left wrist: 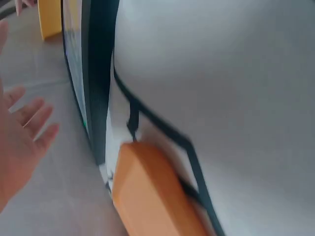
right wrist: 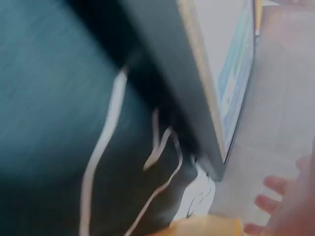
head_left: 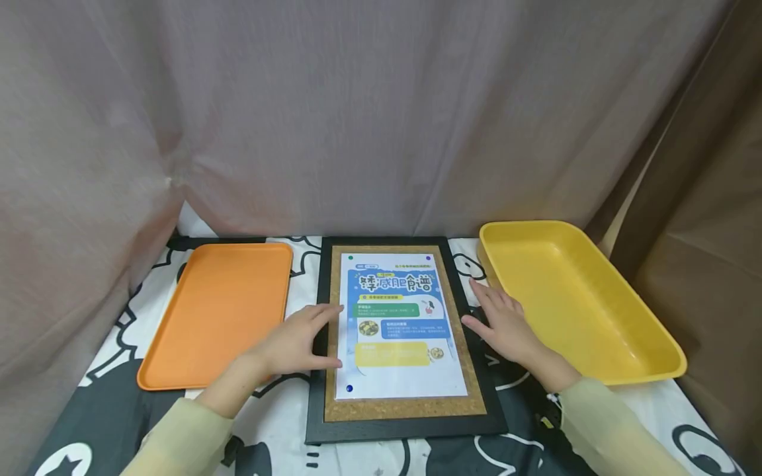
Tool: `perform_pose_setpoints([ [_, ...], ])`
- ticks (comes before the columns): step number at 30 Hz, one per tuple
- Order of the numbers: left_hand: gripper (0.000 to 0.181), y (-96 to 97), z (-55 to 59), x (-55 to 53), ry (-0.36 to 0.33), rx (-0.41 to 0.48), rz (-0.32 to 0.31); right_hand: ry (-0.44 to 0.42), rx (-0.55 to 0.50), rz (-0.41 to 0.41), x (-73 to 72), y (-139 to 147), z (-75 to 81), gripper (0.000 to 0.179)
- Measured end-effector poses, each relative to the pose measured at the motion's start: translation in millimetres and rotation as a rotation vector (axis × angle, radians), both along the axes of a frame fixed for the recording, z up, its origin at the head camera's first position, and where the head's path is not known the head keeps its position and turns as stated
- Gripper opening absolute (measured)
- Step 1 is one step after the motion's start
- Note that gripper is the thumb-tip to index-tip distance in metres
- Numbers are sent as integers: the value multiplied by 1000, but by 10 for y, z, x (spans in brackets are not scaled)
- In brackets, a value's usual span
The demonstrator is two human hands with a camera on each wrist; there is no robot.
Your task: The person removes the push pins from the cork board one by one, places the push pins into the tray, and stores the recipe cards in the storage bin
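Left hand (head_left: 297, 340): spread, thumb well apart from the fingers, holding nothing. Right hand (head_left: 506, 327): same, thumb off to one side, fingers loosely extended.

Rectangular cork board in a black frame (head_left: 405, 426) lay flat between the two hands. Left fingertips reached over its left border to the cork; right thumb tip was at the right border. Couldn't tell contact vs hover on either side.

White printed paper sheet with blue, green and yellow panels (head_left: 401, 327) lay on the cork, also between the hands. Round pins on it: green (head_left: 350, 258) beyond the left hand at the sheet's far left corner, purple (head_left: 428, 258) at the far right corner, dark blue (head_left: 349, 389) just nearside of the left thumb.

Containers: shallow orange plastic tray with a raised rim (head_left: 220, 317) sat left of the left hand, flat bottom in view. Deeper yellow plastic bin with rounded corners (head_left: 571, 297) sat right of the right hand, glossy bottom and walls showing; in the head view the right wrist overlapped its edge.

Under everything: black-and-white patterned cloth (head_left: 280, 413). Grey curtain (head_left: 381, 119) hung beyond both hands.
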State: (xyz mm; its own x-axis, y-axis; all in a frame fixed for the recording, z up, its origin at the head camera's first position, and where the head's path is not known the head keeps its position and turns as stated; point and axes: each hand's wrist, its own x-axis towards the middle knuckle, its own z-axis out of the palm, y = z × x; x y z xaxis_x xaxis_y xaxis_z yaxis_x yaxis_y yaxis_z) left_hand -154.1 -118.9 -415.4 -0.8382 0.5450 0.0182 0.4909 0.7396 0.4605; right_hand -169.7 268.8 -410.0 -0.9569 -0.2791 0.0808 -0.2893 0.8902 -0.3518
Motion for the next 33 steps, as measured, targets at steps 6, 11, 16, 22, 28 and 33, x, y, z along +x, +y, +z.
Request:
perform_pose_setpoints([
  [6,75,156,-91,46,-265,215,-76,-178,-399,-64,-103,-183,39,65],
  [11,64,217,-188,79,-376,269,-130,-402,-592,-117,-136,-312,27,68],
  [16,54,244,-264,105,-385,268,-169,-481,-627,-178,-151,-366,-40,74],
  [22,43,277,-302,112,-381,255,-211,-512,-765,-296,-201,-415,-55,77],
  [28,33,296,-307,115,-373,235,-226,-579,-883,-441,-280,-446,-18,73],
  [33,30,307,-316,113,-374,224,-228,-670,-851,-498,-362,-412,19,72],
])
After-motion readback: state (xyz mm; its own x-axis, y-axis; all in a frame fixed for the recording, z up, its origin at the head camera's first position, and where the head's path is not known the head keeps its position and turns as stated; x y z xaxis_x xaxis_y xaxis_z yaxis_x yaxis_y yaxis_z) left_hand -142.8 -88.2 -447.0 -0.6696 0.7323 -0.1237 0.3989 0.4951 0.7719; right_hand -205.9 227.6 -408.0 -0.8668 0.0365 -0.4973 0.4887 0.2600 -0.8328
